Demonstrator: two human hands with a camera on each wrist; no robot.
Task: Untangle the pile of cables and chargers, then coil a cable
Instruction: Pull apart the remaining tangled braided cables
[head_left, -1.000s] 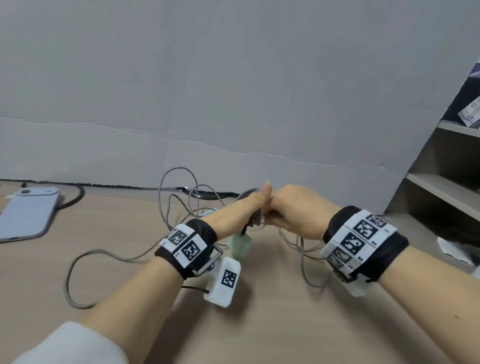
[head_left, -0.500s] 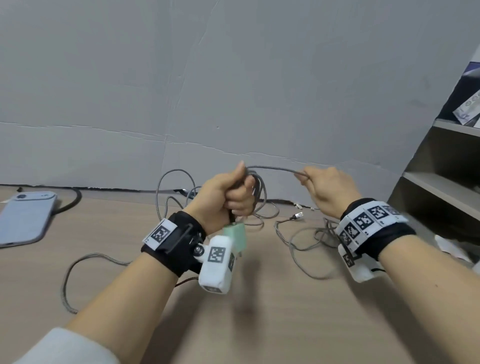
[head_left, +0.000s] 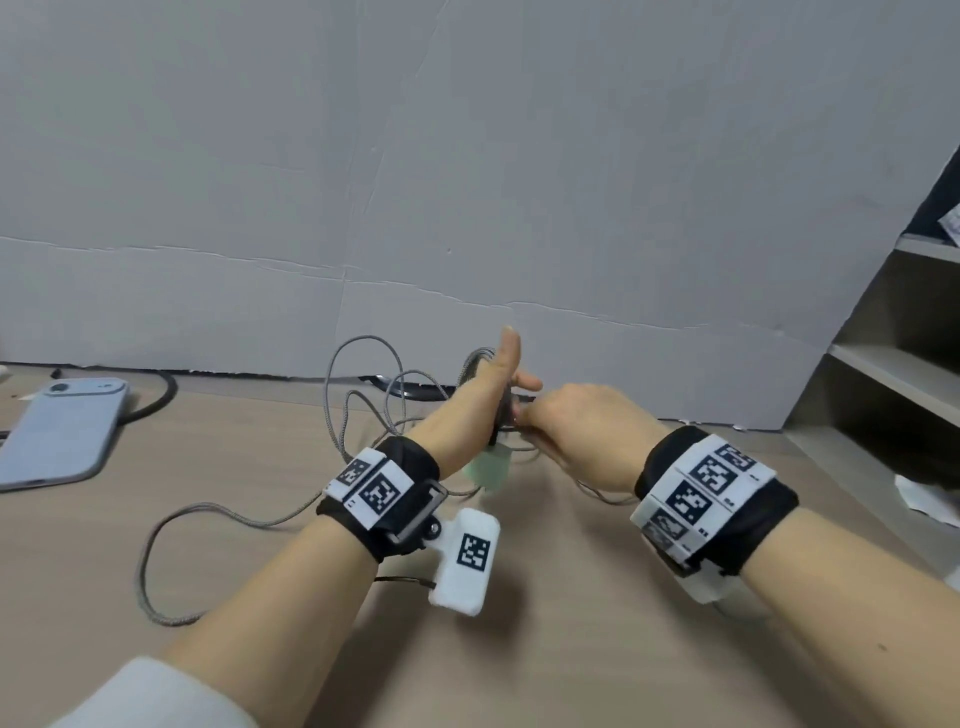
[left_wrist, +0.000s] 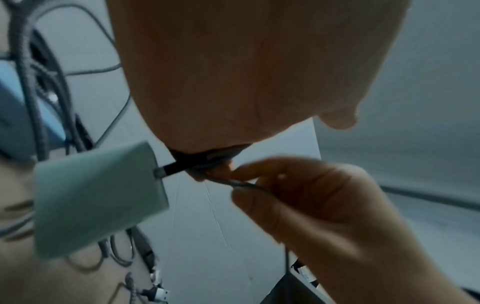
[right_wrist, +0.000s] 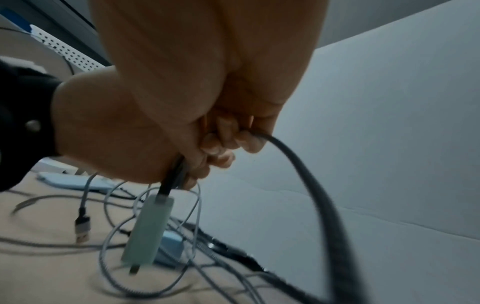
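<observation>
Hands rejoined: my left hand (head_left: 488, 400) grips coiled grey cable (left_wrist: 207, 162) with dangling green charger (head_left: 488, 470); right hand (head_left: 576, 431) pinches its strand above bare desk (head_left: 545, 649).

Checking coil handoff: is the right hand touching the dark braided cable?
Touching. The left wrist view shows the right hand pinching the dark braided cable between thumb and forefinger, just below the left hand.
</observation>
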